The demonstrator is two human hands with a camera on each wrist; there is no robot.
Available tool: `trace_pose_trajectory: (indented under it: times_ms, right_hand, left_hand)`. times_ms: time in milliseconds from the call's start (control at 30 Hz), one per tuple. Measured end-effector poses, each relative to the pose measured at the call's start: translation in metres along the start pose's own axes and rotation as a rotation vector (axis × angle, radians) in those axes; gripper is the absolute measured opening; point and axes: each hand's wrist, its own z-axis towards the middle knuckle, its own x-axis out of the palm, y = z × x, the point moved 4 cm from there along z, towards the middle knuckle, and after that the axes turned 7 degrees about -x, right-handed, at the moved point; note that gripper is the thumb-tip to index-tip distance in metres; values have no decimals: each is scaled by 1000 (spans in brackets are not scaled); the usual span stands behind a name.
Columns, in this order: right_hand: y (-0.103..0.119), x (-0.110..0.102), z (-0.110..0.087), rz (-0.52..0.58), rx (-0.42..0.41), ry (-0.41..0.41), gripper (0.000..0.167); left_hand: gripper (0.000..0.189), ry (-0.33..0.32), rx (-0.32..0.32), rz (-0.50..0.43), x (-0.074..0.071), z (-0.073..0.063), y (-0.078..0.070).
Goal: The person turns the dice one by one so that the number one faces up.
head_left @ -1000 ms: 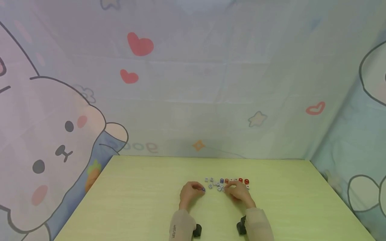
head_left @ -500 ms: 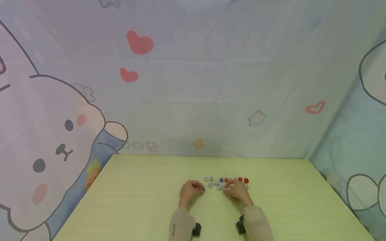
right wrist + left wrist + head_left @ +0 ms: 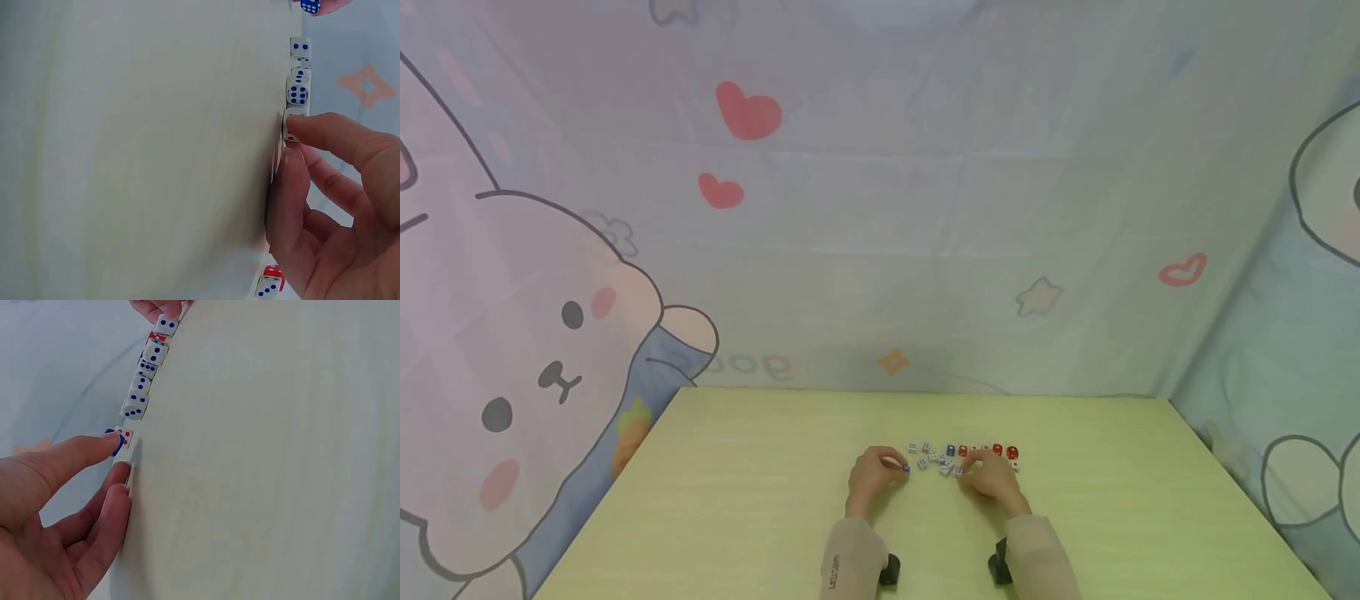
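Note:
My left hand (image 3: 870, 479) pinches a blue die (image 3: 119, 444) between thumb and fingers, just left of a loose cluster of white dice (image 3: 934, 457). Behind that blue die, the left wrist view shows a white die with red pips (image 3: 127, 435). Across the cluster, the thumb and fingers of my right hand (image 3: 992, 477) pinch a white die (image 3: 290, 128) low at the tabletop. Its thumb covers part of the die's face. Two more white dice (image 3: 298, 94) line up beyond it in the right wrist view.
Behind my right hand runs a row with a blue die (image 3: 951, 450), an orange-red die (image 3: 963, 451), white dice and larger red dice (image 3: 1012, 452). Everything lies on a pale yellow-green table (image 3: 737, 500). A printed cloth (image 3: 880, 208) hangs along its back edge.

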Motion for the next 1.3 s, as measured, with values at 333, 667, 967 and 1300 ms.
trace_pose_trajectory:
  times_ms: [333,667,967,1300]
  right_hand:
    - [3,-3,-2,7,-16,5,13]
    - [10,-7,-5,19,-26,6,11]
    - [9,-5,-3,-14,-25,5,12]
    - [6,-4,-3,-17,-31,16,16]
  left_hand:
    - [11,34,-77,-26,2,1,-2]
    - [11,45,-79,3,4,2,-1]
    - [11,39,-73,23,6,3,1]
    - [11,29,-86,37,5,1,0]
